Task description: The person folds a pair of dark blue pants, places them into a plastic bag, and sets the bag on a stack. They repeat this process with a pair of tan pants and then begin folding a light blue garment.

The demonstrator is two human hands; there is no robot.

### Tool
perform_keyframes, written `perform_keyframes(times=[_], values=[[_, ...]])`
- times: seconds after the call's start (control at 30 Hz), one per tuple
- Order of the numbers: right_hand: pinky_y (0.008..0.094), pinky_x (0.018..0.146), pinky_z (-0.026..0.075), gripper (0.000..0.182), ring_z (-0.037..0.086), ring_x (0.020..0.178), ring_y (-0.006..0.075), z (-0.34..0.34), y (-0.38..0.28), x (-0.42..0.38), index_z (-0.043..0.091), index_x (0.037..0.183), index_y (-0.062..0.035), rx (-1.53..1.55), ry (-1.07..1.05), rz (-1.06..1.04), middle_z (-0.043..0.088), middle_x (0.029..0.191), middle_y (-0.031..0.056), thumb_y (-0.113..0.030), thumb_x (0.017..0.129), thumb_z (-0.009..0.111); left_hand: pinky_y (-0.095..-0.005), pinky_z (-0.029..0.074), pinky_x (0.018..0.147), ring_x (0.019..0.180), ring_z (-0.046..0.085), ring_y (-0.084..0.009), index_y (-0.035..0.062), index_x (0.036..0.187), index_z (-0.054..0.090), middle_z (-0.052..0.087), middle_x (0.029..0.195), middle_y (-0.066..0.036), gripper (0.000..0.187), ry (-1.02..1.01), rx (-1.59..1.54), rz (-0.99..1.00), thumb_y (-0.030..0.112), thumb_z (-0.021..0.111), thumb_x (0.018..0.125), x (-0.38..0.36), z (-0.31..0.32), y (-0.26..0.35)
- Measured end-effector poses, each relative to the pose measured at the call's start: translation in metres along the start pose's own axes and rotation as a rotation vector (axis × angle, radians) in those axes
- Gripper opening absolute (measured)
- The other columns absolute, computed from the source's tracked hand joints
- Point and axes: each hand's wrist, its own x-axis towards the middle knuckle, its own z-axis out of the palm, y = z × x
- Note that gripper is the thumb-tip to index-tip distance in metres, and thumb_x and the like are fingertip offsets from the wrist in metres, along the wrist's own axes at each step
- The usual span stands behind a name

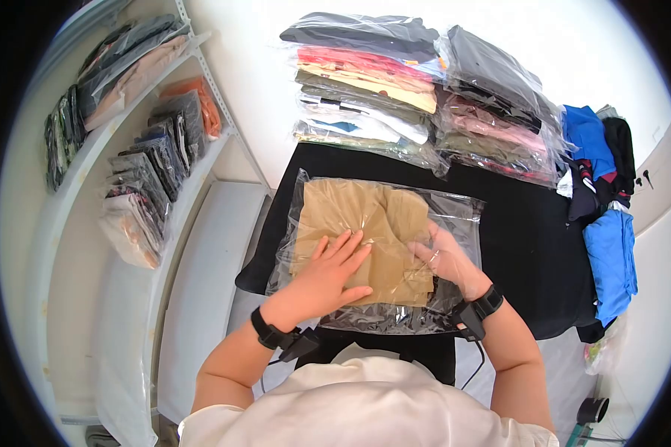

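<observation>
A folded tan garment [358, 212] lies inside a clear plastic bag [462, 212] on the black-covered table [522, 246]. My left hand [328, 276] rests flat on the garment's front part, its fingers spread, pressing through the film. Reaching into the bag from the right, my right hand [451, 261] grips the garment's right edge, with the thumb on top and the other fingers partly hidden by cloth and shiny film. Each wrist wears a black strap with a small device and a cable.
Two stacks of bagged clothes, a left stack [365, 89] and a right stack [496, 104], stand at the table's back. Blue clothes [611, 261] lie along the right edge. A white shelf [179, 186] on the left holds several bagged garments [145, 179].
</observation>
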Motion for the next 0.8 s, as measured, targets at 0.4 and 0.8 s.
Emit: perform_keyframes(times=[0.4, 0.8], values=[[0.0307, 0.094, 0.048, 0.041, 0.059, 0.105, 0.0149, 0.002, 0.015, -0.006, 0.051, 0.136, 0.0006, 0.430, 0.098, 0.146, 0.065, 0.119, 0.0061, -0.018, 0.099, 0.052, -0.0286, 0.051, 0.069, 0.073, 0.062, -0.0158, 0.0011, 0.113, 0.064, 0.066, 0.090, -0.007, 0.032, 0.091, -1.005, -0.695, 0.029, 0.062, 0.097, 0.084, -0.032, -0.199], [0.0272, 0.082, 0.051, 0.032, 0.060, 0.091, 0.0073, 0.009, 0.006, -0.001, 0.062, 0.124, 0.0029, 0.238, 0.228, 0.261, 0.069, 0.104, 0.0030, -0.017, 0.099, 0.059, -0.0235, 0.045, 0.074, 0.080, 0.057, -0.0058, 0.0101, 0.099, 0.067, 0.066, 0.090, 0.003, 0.018, 0.388, -1.085, -0.863, 0.027, 0.066, 0.095, 0.091, -0.038, -0.173]])
